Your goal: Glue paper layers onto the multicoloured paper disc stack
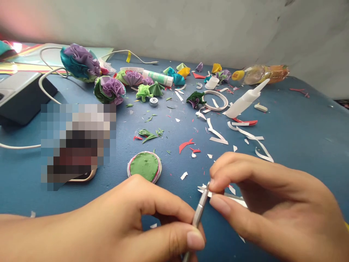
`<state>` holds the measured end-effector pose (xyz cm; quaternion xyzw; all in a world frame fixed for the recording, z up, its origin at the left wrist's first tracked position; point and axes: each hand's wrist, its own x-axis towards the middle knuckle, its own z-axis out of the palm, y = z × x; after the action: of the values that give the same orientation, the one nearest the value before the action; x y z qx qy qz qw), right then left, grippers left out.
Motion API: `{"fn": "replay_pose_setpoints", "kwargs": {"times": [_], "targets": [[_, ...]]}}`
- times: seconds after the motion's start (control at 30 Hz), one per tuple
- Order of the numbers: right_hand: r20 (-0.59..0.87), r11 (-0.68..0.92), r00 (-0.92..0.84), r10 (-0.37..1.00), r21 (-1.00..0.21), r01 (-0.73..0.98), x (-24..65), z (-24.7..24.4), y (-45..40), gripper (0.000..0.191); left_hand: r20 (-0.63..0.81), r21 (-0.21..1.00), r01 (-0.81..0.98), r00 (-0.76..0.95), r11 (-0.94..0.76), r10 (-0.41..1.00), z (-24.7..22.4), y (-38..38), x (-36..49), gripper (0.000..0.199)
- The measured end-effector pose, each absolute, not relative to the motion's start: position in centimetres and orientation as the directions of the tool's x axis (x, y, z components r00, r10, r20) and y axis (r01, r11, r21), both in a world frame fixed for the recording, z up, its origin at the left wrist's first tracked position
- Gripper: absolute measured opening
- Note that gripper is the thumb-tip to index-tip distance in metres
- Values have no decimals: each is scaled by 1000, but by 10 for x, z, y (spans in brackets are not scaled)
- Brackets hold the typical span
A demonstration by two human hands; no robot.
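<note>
My left hand (163, 222) is closed round a slim grey metal pen-like tool (200, 211), thumb and forefinger gripping its shaft. The tool slants up to the right, its thin tip reaching my right hand (261, 193). There, thumb and forefinger are bent in a near pinch at the tip; what they hold is too small to make out. White paper pieces (203, 190) show just behind the tip and run back beneath the right fingers. Beyond my left knuckles lies a round disc with a green top (144, 165) and a pale, pinkish rim, partly hidden by the hand.
Paper scraps litter the blue table (300, 134). Farther back are ruffled paper balls (81, 63), a glue stick (158, 77), a tape roll (215, 100), a white nozzle bottle (242, 102) and a lying plastic bottle (261, 74). A blurred phone (81, 145) and cable (20, 147) lie left.
</note>
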<state>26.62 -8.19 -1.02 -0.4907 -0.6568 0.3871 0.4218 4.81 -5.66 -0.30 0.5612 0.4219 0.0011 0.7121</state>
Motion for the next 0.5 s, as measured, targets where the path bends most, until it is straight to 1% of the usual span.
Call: {"fn": "replay_pose_setpoints", "kwargs": {"times": [0.1,0.17,0.27,0.5], "targets": [[318,360,-171,932,-866,346,266,-13,-85,16,-553,832,432,702,348,450,-7,-57,47,38],[362,400,-170,916,-836,376,265,-15,-87,16,-581,812,452,681,369,446,-6,-57,47,36],[380,424,-189,906,-812,401,264,-16,-87,17,-630,775,492,642,396,436,-2,-56,47,36],[386,462,-265,884,-810,362,270,-16,-86,17,-606,792,476,683,381,407,-5,-57,44,40]]}}
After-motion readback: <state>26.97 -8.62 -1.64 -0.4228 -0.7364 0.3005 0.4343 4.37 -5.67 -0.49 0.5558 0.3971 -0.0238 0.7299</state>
